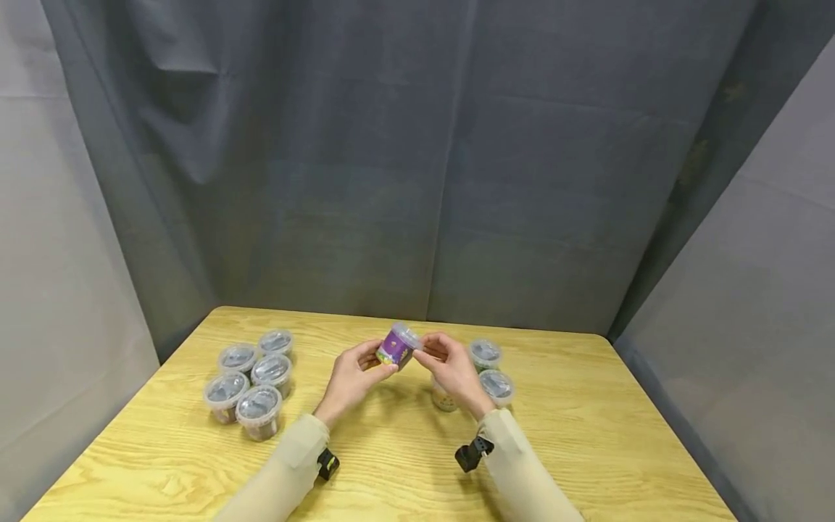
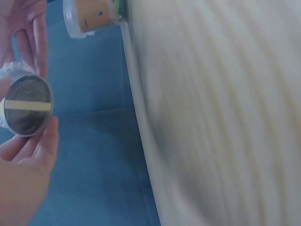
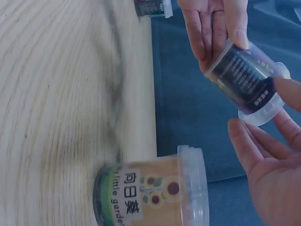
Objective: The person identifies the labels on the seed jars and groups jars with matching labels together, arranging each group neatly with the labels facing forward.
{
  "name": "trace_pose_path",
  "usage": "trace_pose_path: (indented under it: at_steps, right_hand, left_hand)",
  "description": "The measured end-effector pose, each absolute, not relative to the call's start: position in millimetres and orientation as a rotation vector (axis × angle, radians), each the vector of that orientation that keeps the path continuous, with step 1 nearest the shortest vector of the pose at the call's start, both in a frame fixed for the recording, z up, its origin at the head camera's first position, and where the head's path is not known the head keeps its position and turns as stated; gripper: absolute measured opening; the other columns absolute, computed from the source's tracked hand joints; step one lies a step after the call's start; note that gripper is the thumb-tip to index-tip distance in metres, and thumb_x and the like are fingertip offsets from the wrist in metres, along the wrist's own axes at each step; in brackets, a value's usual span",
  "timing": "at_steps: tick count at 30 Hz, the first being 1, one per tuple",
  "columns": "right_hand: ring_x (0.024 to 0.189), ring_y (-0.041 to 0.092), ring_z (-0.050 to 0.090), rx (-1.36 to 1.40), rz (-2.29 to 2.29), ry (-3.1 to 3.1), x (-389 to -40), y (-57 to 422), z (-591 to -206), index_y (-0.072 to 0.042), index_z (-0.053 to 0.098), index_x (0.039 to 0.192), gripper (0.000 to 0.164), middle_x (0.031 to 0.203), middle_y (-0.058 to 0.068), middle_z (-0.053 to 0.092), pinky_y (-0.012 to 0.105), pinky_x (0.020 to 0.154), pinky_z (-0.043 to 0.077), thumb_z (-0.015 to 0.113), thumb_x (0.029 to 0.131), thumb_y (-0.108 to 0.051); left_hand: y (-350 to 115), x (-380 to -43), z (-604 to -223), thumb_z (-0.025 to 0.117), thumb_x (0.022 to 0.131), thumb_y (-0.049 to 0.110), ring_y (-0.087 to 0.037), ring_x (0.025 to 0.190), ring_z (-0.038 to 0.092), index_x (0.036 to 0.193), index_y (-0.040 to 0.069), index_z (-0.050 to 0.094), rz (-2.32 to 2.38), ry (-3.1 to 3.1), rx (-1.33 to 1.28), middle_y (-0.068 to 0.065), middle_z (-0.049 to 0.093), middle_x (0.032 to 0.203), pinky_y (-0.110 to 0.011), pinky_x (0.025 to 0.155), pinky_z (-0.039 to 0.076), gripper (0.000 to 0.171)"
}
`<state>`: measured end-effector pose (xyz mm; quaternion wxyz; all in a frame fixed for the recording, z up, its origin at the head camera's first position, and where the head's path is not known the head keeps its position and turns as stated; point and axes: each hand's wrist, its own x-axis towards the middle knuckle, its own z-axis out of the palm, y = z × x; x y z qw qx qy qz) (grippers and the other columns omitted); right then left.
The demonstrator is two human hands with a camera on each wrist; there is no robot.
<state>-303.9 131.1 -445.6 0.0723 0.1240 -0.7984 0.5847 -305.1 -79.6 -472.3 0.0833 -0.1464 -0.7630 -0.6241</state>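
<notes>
A small clear plastic tub with a purple label (image 1: 396, 346) is held tilted above the middle of the table. My left hand (image 1: 352, 375) grips its body near the base, thumb on the near side. On the other side my right hand (image 1: 454, 367) pinches the clear lid (image 3: 264, 112) between thumb and fingers. The left wrist view shows the tub's round dark base (image 2: 29, 118) with a pale strip across it. Below my right hand stands an orange sunflower tub (image 3: 149, 190), lidded and partly hidden by that hand in the head view.
Several lidded tubs (image 1: 259, 407) stand close together at the table's left. Right of my right hand are two more tubs, a back one (image 1: 485, 352) and a front one (image 1: 497, 386). A dark grey curtain (image 1: 417, 159) hangs behind the wooden table (image 1: 587, 449).
</notes>
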Motion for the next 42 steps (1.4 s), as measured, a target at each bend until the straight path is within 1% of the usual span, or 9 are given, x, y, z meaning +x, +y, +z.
trace_pose_path:
  at_steps: [5,9,12,18,25,29,33,37,42]
  right_hand:
    - [0.111,0.023,0.065,0.256,1.788,-2.370,-296.9,125.8,-443.1,-0.015,0.067,0.104,0.031,0.112,0.004,0.071,0.042,0.098,0.053,0.079,0.083,-0.036]
    - [0.108,0.025,0.066,0.203,1.810,-2.320,-285.2,122.5,-429.5,-0.006,0.066,0.101,0.029,0.106,0.010,0.071,0.043,0.096,0.054,0.079,0.084,-0.026]
    - [0.105,0.026,0.066,0.232,1.842,-2.295,-276.9,121.6,-417.9,0.000,0.064,0.100,0.025,0.104,0.013,0.070,0.040,0.095,0.054,0.076,0.087,-0.017]
    - [0.102,0.019,0.067,0.230,1.918,-2.258,-290.1,126.1,-434.1,-0.003,0.066,0.102,0.027,0.104,0.010,0.071,0.034,0.090,0.055,0.077,0.086,-0.022]
    - [0.096,0.017,0.068,0.171,1.919,-2.203,-296.9,123.4,-439.1,-0.008,0.070,0.098,0.032,0.098,0.008,0.073,0.033,0.087,0.057,0.081,0.081,-0.033]
    - [0.089,0.015,0.068,0.123,1.953,-2.157,-296.1,122.5,-438.2,-0.007,0.067,0.094,0.032,0.092,0.007,0.072,0.030,0.081,0.054,0.082,0.081,-0.032]
    - [0.088,0.013,0.067,0.131,2.001,-2.132,-297.1,124.6,-439.3,-0.005,0.065,0.094,0.028,0.091,0.007,0.071,0.029,0.081,0.053,0.079,0.084,-0.026]
    - [0.089,0.013,0.068,0.169,2.056,-2.120,-297.1,126.0,-438.1,-0.004,0.064,0.096,0.024,0.093,0.007,0.071,0.030,0.084,0.056,0.077,0.086,-0.021]
    - [0.086,0.012,0.066,0.158,2.032,-2.156,-296.0,125.6,-434.1,-0.004,0.065,0.095,0.026,0.092,0.006,0.071,0.027,0.081,0.055,0.079,0.084,-0.022]
  left_hand:
    - [-71.9,-296.1,-475.0,0.084,0.078,0.014,-0.030,0.109,0.066,0.129,0.005,0.061,-1.800,-2.197,-0.468,-0.014,0.066,0.122,-0.048,0.097,0.053,0.056]
    - [-69.4,-296.2,-475.1,0.081,0.081,0.015,-0.030,0.111,0.065,0.130,0.007,0.061,-1.813,-2.203,-0.518,-0.013,0.066,0.123,-0.048,0.098,0.052,0.053]
    - [-73.0,-297.2,-472.0,0.078,0.085,0.021,-0.028,0.112,0.064,0.134,0.009,0.057,-1.876,-2.262,-0.530,-0.012,0.066,0.125,-0.043,0.099,0.053,0.055]
    - [-74.6,-299.4,-470.7,0.077,0.086,0.024,-0.025,0.108,0.066,0.136,0.005,0.056,-1.954,-2.285,-0.512,-0.013,0.067,0.122,-0.033,0.093,0.056,0.057]
    - [-69.1,-301.1,-466.1,0.082,0.080,0.023,-0.027,0.104,0.069,0.131,0.004,0.060,-1.733,-2.259,-0.512,-0.015,0.070,0.115,-0.047,0.094,0.055,0.058]
    - [-67.9,-300.7,-463.5,0.080,0.083,0.023,-0.028,0.106,0.068,0.132,0.004,0.059,-1.730,-2.287,-0.527,-0.016,0.069,0.118,-0.046,0.096,0.054,0.057]
    - [-67.8,-300.4,-462.3,0.078,0.085,0.023,-0.027,0.108,0.067,0.134,0.006,0.058,-1.823,-2.310,-0.521,-0.015,0.068,0.121,-0.043,0.096,0.055,0.055]
    - [-66.9,-301.0,-463.0,0.080,0.083,0.023,-0.028,0.105,0.068,0.130,0.006,0.060,-1.804,-2.290,-0.512,-0.015,0.070,0.116,-0.046,0.095,0.055,0.054]
    - [-66.1,-301.0,-462.6,0.083,0.080,0.021,-0.028,0.105,0.068,0.127,0.006,0.062,-1.701,-2.282,-0.515,-0.015,0.070,0.116,-0.047,0.096,0.054,0.054]
